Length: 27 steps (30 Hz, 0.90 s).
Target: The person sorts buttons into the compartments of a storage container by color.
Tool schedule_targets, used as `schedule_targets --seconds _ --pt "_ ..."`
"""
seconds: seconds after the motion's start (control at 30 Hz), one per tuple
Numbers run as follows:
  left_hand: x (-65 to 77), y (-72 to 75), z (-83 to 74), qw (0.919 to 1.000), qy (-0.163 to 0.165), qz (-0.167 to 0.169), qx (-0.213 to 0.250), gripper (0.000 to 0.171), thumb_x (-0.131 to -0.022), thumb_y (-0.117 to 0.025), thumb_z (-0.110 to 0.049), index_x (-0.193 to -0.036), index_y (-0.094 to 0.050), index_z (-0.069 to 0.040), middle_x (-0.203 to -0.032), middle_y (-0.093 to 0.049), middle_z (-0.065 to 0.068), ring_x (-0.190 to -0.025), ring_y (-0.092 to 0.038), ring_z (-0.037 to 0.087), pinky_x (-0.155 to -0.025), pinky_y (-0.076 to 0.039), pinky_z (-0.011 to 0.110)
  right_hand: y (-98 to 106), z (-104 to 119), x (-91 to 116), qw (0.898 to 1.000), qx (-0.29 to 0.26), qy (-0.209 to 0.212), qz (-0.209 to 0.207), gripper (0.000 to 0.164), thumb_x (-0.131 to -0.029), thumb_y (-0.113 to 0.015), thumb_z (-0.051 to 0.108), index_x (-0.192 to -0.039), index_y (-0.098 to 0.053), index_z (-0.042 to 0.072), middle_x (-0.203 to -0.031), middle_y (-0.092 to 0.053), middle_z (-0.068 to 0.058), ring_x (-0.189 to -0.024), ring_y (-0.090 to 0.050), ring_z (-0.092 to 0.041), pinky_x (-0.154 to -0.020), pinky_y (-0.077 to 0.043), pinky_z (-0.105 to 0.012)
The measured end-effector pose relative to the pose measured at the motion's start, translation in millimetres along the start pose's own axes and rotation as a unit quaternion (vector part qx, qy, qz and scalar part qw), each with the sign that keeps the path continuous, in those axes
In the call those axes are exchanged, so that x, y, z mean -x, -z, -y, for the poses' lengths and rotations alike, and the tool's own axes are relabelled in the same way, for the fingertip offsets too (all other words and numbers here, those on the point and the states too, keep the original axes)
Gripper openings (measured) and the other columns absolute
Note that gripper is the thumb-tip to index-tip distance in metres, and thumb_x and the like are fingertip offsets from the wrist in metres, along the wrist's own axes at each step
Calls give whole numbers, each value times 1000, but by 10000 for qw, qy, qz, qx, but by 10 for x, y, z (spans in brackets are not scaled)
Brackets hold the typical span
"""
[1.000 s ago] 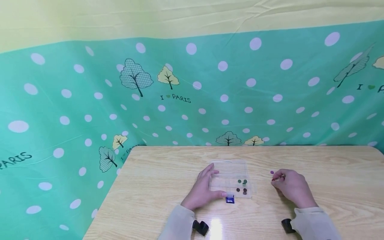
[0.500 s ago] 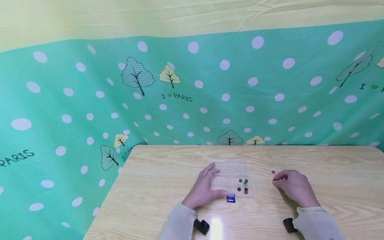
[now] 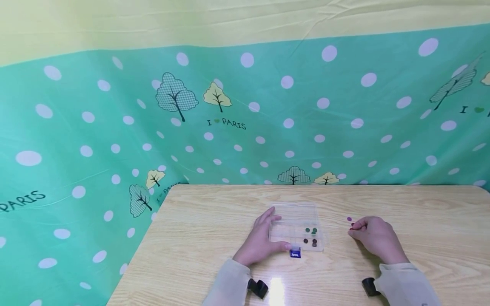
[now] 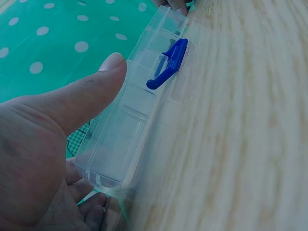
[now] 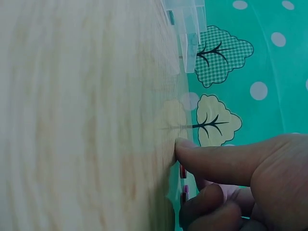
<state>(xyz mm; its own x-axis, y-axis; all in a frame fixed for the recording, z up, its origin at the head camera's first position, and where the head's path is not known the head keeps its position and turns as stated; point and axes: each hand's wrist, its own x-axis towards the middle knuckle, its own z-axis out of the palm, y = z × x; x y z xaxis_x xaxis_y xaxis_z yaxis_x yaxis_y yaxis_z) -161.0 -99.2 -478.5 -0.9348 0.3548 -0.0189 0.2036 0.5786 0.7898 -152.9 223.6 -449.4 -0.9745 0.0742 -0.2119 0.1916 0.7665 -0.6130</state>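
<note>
A clear plastic divided box (image 3: 281, 231) lies with its lid folded back on the table. My left hand (image 3: 258, 242) grips its left end, fingers at the far side and thumb on the near edge. In the left wrist view that thumb lies by the raised blue latch (image 4: 168, 67). Several small green discs (image 3: 308, 230) and dark brown discs (image 3: 306, 241) sit in the right compartments. Right of the box, my right hand (image 3: 377, 238) pinches a small red disc (image 3: 351, 230) at the tabletop. Another red disc (image 3: 352, 224) and a purple disc (image 3: 349, 219) lie by its fingertips.
The wooden table (image 3: 199, 238) reaches back to a green dotted cloth (image 3: 229, 106) hung behind it. Black straps (image 3: 257, 289) show at both wrists.
The right fingers have shifted slightly at the red discs, and a second red disc now shows beyond the fingertips. The left hand and box stay in place; the head view moved slightly.
</note>
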Motion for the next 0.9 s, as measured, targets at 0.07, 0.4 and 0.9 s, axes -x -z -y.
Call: schedule_targets --seconds 0.07,0.4,0.9 --pt "-2 2 3 10000 -37 -17 25 89 -72 -86 -49 -145 -50 -11 -167 -19 2 -151 -19 31 -117 -27 60 -7 5 -5 10000 8 -10 13 19 -90 -72 18 -95 -68 1 -83 -58 -7 -77 -51 -23 -62 -39 -31" --pt "11 21 0 10000 26 -30 28 88 -72 -87 -47 -144 -50 -12 -167 -18 0 -151 -18 30 -117 -27 59 -21 65 19 9999 71 124 -14 15 -94 -66 14 -95 -65 -1 -76 -56 -6 -69 -49 -22 -58 -39 -31" --pt "17 9 0 10000 21 -10 39 87 -73 -86 -47 -144 -51 -13 -167 -18 0 -151 -19 31 -116 -28 60 -19 96 44 9989 126 393 -204 22 -95 -65 19 -98 -64 -2 -81 -61 -5 -72 -52 -22 -60 -41 -31"
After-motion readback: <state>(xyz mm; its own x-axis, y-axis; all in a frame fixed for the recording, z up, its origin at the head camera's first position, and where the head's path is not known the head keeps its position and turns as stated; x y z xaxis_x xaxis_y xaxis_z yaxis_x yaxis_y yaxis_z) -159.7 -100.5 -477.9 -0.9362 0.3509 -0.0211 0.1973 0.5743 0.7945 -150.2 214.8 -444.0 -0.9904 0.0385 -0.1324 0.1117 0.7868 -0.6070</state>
